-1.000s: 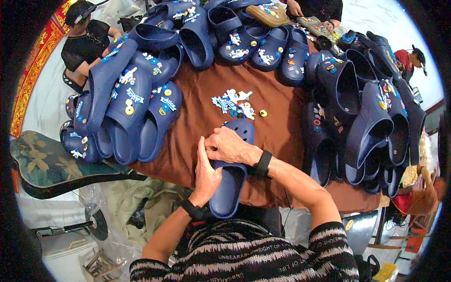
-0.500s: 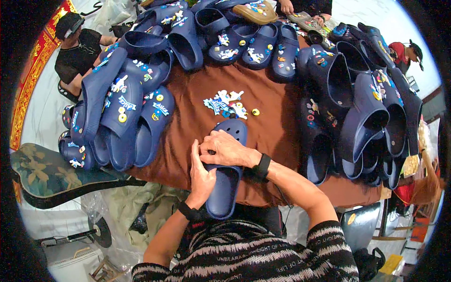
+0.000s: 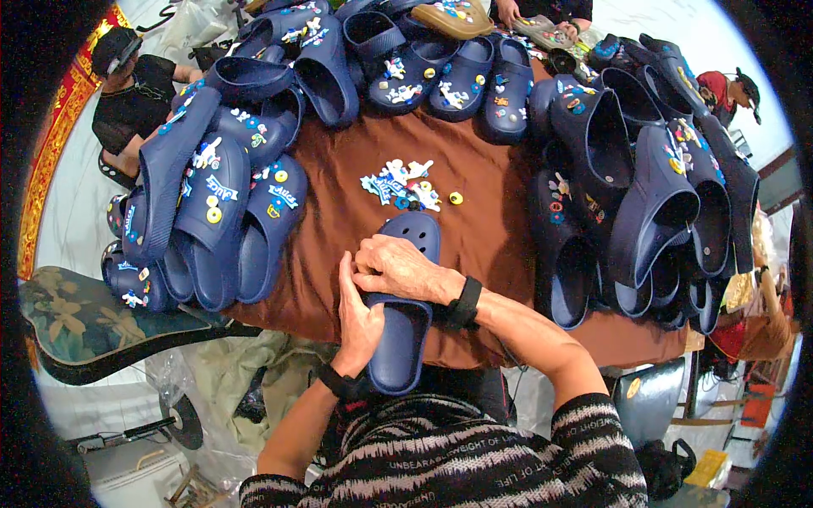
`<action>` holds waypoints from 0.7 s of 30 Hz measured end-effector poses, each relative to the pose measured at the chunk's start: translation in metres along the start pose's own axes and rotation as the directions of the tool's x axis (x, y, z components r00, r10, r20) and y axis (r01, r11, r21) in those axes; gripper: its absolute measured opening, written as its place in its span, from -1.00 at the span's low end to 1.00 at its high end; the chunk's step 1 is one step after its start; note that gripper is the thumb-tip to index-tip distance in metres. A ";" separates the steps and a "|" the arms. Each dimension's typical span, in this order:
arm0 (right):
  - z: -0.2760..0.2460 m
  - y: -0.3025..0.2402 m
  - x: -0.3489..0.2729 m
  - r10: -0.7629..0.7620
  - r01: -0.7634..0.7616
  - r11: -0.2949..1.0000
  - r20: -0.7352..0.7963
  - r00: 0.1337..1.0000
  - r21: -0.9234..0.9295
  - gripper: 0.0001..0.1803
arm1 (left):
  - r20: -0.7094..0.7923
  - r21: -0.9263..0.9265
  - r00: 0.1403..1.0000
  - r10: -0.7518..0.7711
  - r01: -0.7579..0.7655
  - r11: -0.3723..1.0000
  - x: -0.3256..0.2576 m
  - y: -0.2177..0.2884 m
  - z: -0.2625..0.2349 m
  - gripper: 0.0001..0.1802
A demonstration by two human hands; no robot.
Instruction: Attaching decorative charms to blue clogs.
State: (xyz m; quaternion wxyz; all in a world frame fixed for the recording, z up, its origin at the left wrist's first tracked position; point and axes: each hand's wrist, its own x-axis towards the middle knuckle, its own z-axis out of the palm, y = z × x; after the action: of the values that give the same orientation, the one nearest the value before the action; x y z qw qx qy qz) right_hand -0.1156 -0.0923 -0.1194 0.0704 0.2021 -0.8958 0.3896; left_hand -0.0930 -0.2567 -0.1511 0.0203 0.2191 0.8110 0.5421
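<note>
A navy blue clog [image 3: 396, 343] lies in front of me, toe pointing away, with bare holes showing near the toe. My left hand [image 3: 359, 326] grips its left side, thumb near the opening and fingers up along the upper. Across the top of the upper bends my right hand [image 3: 405, 267], its fingers curled tight against the left hand's fingertips. Whatever those right fingers pinch is hidden beneath them. Just past the toe sits a small heap of white, blue and yellow shoe charms [image 3: 394, 184], with a round yellow charm [image 3: 456, 198] to its right.
Decorated navy clogs [image 3: 212, 220] crowd the left of the brown cloth [image 3: 500, 254], more clogs [image 3: 508, 93] line the back, and stacked clogs [image 3: 652, 203] fill the right. A tan clog [image 3: 453, 21] lies at the far edge. Other people [image 3: 140, 93] are around the table.
Both hands stay on the clog, the right fingers shifting slightly at the upper. The whole view has drifted a little, moving the clogs and charms slightly left.
</note>
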 end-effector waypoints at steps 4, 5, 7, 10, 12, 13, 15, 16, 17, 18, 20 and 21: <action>-0.002 0.005 0.000 -0.043 0.043 0.999 0.044 0.998 -0.004 -0.65 | 0.009 0.010 1.000 0.017 -0.017 1.000 0.000 0.003 0.000 -0.01; -0.003 0.004 0.000 -0.043 0.043 0.999 0.045 0.998 -0.001 -0.65 | 0.014 0.003 1.000 0.006 -0.007 1.000 0.000 0.003 0.001 -0.01; -0.004 0.000 -0.003 -0.019 0.019 0.996 0.002 1.000 0.093 -0.66 | 0.020 -0.001 1.000 -0.011 0.011 1.000 -0.001 -0.002 0.001 -0.02; -0.003 0.003 -0.008 0.028 -0.001 0.978 -0.126 0.992 0.206 -0.63 | 0.036 -0.053 0.999 -0.034 0.036 0.998 -0.002 -0.009 0.003 -0.01; -0.001 0.008 -0.007 0.037 -0.002 0.978 -0.162 0.986 0.209 -0.61 | 0.037 -0.005 0.999 -0.017 0.018 1.000 -0.001 -0.009 0.003 -0.01; -0.004 0.005 -0.005 0.048 -0.008 0.975 -0.173 0.984 0.222 -0.57 | 0.042 0.035 0.999 0.013 -0.014 0.999 0.000 -0.008 0.002 -0.01; -0.012 -0.003 -0.005 0.182 -0.149 0.969 -0.159 0.970 0.195 -0.56 | 0.060 0.076 0.997 0.049 -0.054 0.996 0.002 -0.006 -0.001 0.01; -0.012 0.001 -0.003 0.162 -0.129 0.979 -0.214 0.963 0.160 -0.57 | 0.092 0.034 0.995 0.047 -0.050 0.998 0.004 -0.006 -0.002 0.00; -0.012 0.005 0.000 0.139 -0.109 0.986 -0.267 0.953 0.125 -0.57 | 0.122 -0.008 0.991 0.046 -0.046 0.999 0.006 -0.004 -0.004 0.00; -0.015 0.010 0.001 0.186 -0.170 0.982 -0.259 0.948 0.081 -0.57 | 0.122 0.038 0.989 0.078 -0.083 0.996 0.006 -0.003 -0.005 0.02; -0.022 0.026 0.005 0.249 -0.218 0.968 -0.347 0.904 0.126 -0.57 | 0.158 0.075 0.981 0.111 -0.124 0.989 0.007 0.008 -0.018 -0.02; -0.028 0.032 0.010 0.313 -0.271 0.949 -0.370 0.875 0.162 -0.57 | 0.196 0.110 0.970 0.145 -0.169 0.979 0.008 0.015 -0.027 -0.06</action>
State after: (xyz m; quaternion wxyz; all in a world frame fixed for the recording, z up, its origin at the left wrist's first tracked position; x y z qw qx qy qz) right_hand -0.1388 -0.0550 -0.1188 0.1773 -0.0137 -0.8620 0.4748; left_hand -0.1023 -0.2724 -0.1251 0.0395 0.3336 0.8180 0.4669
